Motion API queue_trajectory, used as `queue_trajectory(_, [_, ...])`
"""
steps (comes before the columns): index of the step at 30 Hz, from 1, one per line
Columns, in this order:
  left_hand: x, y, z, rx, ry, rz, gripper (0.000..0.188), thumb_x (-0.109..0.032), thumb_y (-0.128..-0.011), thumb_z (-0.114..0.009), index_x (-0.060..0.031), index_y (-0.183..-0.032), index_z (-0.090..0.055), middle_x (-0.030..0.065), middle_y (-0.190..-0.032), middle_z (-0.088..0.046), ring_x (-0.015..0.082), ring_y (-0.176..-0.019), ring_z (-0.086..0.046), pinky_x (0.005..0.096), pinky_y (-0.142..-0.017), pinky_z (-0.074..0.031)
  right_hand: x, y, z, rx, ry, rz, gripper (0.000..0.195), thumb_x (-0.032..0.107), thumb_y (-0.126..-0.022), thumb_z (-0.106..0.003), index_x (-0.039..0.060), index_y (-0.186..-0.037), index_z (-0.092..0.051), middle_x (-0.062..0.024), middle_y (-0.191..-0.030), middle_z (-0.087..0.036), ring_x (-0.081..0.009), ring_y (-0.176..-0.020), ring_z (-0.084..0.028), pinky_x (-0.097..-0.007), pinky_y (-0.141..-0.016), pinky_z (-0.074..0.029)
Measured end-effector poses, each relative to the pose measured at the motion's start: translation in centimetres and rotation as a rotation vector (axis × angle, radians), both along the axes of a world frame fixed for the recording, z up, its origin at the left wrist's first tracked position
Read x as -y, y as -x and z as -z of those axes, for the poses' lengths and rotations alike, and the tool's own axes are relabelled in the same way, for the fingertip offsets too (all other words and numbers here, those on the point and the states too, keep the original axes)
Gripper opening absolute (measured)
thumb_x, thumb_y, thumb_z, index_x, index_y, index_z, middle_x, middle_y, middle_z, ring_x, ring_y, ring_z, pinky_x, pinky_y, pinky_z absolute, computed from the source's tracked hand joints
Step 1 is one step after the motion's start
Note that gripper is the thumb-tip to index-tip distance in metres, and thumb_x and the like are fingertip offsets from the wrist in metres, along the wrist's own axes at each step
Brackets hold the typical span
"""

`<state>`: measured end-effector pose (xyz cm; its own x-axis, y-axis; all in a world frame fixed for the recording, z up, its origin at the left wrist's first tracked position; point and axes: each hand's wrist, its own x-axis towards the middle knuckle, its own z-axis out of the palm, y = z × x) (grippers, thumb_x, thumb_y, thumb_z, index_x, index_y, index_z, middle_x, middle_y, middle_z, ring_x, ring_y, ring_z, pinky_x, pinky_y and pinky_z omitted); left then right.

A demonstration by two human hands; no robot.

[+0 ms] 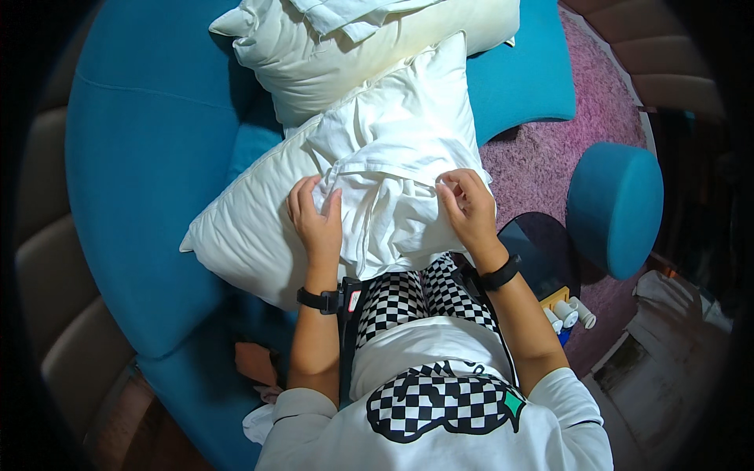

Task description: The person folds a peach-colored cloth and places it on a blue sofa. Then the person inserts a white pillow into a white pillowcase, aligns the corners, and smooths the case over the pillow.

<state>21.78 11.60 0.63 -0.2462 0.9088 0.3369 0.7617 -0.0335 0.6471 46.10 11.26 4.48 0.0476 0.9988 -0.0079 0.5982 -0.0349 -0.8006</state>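
Note:
A white pillow [253, 215] lies across my lap, one corner pointing left. White cloth, which looks like a pillowcase [400, 153], is bunched over its middle, with a hemmed edge running between my hands. My left hand [316, 221] rests at the cloth's left side, thumb and fingers spread apart with nothing plainly gripped. At the right end of the hem is my right hand [473, 209], its fingers curled and thumb near the fabric. Whether it pinches the cloth is hidden from this angle.
Behind lies another cream pillow [330, 70] with folded white cloth [353, 15] on top. A blue sofa [141, 194] curves around the left. To the right are a pink rug [530, 171], a blue stool [612, 209], a dark round tabletop [539, 253] and white rolls [565, 314].

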Motion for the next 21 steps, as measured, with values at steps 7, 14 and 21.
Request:
queue_trajectory(7, [-0.4, 0.5, 0.4, 0.068, 0.256, 0.129, 0.021, -0.007, -0.079, -0.076, -0.0033, -0.096, -0.065, 0.0093, -0.095, -0.067, 0.0297, -0.093, -0.060, 0.0390, -0.089, -0.044, -0.5, -0.3, 1.4, 0.144, -0.068, -0.033, 0.014, 0.007, -0.076, -0.075, 0.0052, -0.086, -0.066, -0.0081, -0.081, -0.060, -0.0265, -0.075, -0.059, -0.0364, -0.070, -0.045])
queue_trajectory(14, [-1.1, -0.3, -1.3, 0.374, 0.243, 0.107, 0.020, -0.003, -0.078, -0.076, -0.0028, -0.089, -0.059, 0.0088, -0.083, -0.065, 0.0246, -0.080, -0.064, 0.0368, -0.074, -0.050, -1.6, 1.3, -0.3, 0.142, -0.090, -0.075, 0.023, 0.003, -0.077, -0.075, 0.0018, -0.097, -0.064, -0.0103, -0.084, -0.062, -0.0245, -0.077, -0.060, -0.0330, -0.071, -0.049])
queue_trajectory(21, [-2.4, 0.0, -3.4, 0.176, 0.153, 0.234, 0.028, 0.004, -0.073, -0.072, -0.0022, -0.100, -0.066, 0.0099, -0.080, -0.065, 0.0252, -0.069, -0.061, 0.0333, -0.065, -0.051, -1.7, 0.5, 0.7, 0.033, -0.148, 0.062, 0.012, 0.002, -0.084, -0.066, 0.0016, -0.096, -0.061, -0.0121, -0.082, -0.062, -0.0253, -0.076, -0.062, -0.0355, -0.071, -0.048])
